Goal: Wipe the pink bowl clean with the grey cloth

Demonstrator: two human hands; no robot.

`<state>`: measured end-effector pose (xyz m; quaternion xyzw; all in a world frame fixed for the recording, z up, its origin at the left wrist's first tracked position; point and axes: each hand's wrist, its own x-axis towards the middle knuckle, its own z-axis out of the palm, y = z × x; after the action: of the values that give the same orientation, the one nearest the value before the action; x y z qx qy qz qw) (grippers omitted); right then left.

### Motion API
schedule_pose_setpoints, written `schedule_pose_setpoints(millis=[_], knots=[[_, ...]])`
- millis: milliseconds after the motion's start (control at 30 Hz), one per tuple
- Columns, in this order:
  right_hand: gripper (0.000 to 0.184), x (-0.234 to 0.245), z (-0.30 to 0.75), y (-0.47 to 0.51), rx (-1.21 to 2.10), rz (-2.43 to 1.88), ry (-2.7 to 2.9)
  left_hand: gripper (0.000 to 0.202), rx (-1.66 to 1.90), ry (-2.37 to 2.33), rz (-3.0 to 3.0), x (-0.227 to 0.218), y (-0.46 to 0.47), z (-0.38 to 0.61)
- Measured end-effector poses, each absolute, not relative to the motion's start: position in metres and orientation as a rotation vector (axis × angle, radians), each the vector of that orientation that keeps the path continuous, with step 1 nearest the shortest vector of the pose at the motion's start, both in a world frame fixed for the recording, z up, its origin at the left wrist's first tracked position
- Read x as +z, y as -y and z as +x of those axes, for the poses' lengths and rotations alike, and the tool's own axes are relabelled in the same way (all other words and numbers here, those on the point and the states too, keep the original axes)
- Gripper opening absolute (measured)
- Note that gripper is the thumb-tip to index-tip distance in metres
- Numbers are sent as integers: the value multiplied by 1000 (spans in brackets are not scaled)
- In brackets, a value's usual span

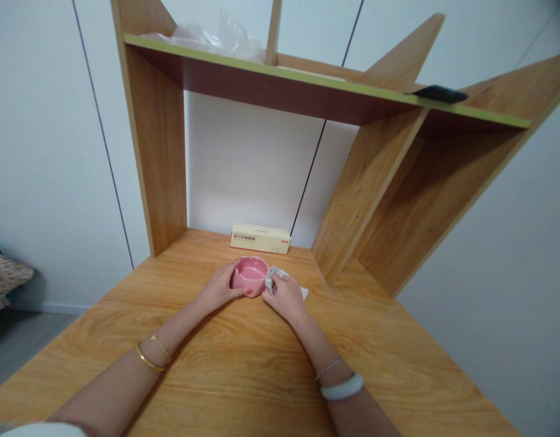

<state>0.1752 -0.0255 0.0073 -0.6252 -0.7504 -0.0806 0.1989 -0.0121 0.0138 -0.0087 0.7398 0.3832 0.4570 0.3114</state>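
Observation:
A pink ashtray-like dish sits on the wooden desk, near the middle. My left hand wraps around its left side and holds it. My right hand is closed on a crumpled white-grey cloth or tissue, which is pressed against the dish's right rim. A bit of white paper shows under my right hand.
A long cream box with a red end lies at the back of the desk. Wooden side panels rise left and right under a shelf carrying clear plastic and a dark object.

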Motion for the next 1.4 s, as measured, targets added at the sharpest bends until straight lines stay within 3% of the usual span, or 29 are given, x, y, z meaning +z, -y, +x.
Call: schedule_pose_setpoints(millis=[433,533,700,1400], knots=[[17,6,169,27,-301,-1776,2085,77,1074,-1376,2288,-8,-2,-6],[16,5,170,27,-336,-1762,2048,71,1000,-1416,2358,-5,-5,-12],[12,6,164,29,-359,-1578,2079,45,1055,-1355,2408,-6,-14,-22],[21,1,171,22,-326,-1928,1986,47,1124,-1051,2332,-22,-22,-16]])
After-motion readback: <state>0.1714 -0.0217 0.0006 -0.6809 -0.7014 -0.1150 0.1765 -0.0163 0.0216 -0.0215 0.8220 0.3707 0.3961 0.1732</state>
